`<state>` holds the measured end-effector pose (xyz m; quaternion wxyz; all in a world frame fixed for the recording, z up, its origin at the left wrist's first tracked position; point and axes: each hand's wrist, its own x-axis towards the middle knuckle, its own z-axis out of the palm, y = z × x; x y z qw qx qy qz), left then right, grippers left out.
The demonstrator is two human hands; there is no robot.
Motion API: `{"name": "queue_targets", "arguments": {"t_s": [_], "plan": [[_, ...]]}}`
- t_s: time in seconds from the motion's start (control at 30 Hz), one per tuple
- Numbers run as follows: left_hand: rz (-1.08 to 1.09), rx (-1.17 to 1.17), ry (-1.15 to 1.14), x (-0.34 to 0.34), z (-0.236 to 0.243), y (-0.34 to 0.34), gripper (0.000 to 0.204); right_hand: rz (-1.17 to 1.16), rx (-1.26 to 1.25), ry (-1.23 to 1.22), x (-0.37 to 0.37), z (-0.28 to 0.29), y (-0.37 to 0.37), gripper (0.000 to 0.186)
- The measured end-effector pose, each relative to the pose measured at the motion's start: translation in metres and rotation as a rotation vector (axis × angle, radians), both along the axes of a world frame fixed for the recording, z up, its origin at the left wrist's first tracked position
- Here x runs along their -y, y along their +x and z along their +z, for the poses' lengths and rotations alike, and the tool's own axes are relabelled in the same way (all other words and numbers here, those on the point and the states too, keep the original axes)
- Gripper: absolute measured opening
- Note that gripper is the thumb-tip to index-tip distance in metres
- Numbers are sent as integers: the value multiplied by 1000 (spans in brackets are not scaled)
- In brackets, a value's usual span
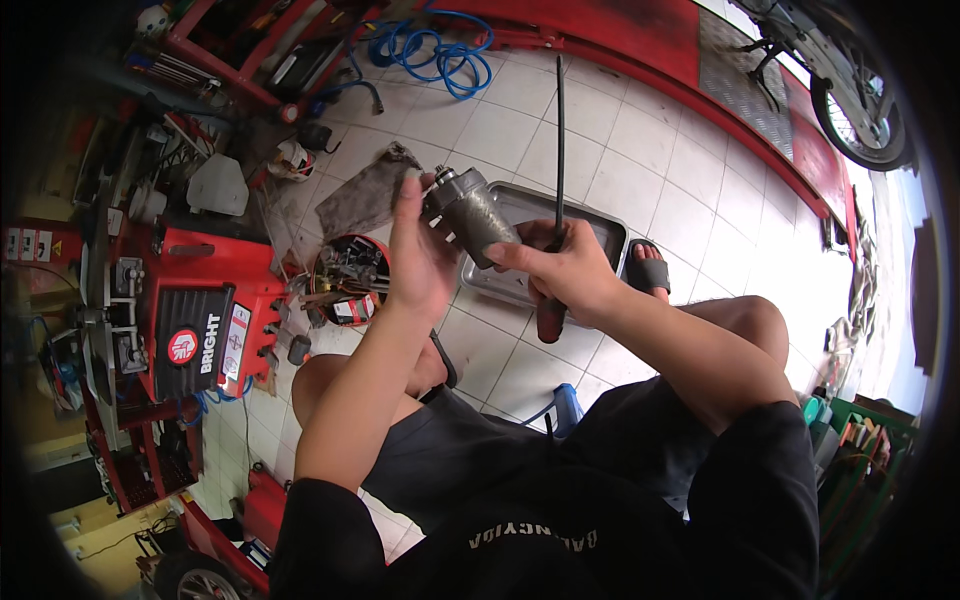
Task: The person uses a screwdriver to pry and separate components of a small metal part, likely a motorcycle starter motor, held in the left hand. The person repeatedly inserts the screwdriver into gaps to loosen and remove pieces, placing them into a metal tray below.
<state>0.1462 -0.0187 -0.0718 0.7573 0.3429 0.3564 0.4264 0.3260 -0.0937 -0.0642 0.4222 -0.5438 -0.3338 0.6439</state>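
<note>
My left hand (420,245) grips a dark grey, cylindrical metal part (468,210) from the left, its end with a threaded fitting pointing up and left. My right hand (570,270) holds a long black rod (559,130) upright, with a thicker lower end below the fingers, and its thumb presses on the cylinder's lower end. Beneath my hands lies a rectangular metal tray (600,229) on the white tiled floor. To its left sit a red tub of assorted tools and parts (345,280) and a stained grey mat (355,200).
A red machine (200,260) and tool carts stand at the left. A coiled blue hose (450,60) lies near a red lift platform (640,40), with a motorcycle wheel (850,125) at the upper right. My legs and sandalled feet frame the tray. A green rack (865,440) holds items at right.
</note>
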Motion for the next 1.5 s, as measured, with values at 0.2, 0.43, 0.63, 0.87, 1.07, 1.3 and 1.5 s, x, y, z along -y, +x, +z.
{"name": "queue_targets", "arguments": {"t_s": [0.2, 0.43, 0.63, 0.87, 1.07, 1.3, 1.5], "plan": [[34, 242, -155, 2, 9, 20, 54, 108, -94, -79, -3, 15, 0, 50], [187, 280, -393, -31, -9, -1, 39, 179, 40, -66, 10, 25, -11, 45], [225, 361, -401, -43, -3, -21, 38, 405, 66, 120, 35, 37, -10, 36], [315, 268, -349, -45, 3, -22, 38, 389, 43, 81, 39, 39, -10, 33], [321, 261, -343, -45, 0, -23, 38, 385, 48, 86, 39, 40, -10, 32], [344, 257, -346, -46, 1, -24, 38, 377, 41, 71, 39, 40, -10, 30], [353, 210, -310, -45, -1, -25, 38, 381, 0, 27, 38, 40, -9, 31]]}}
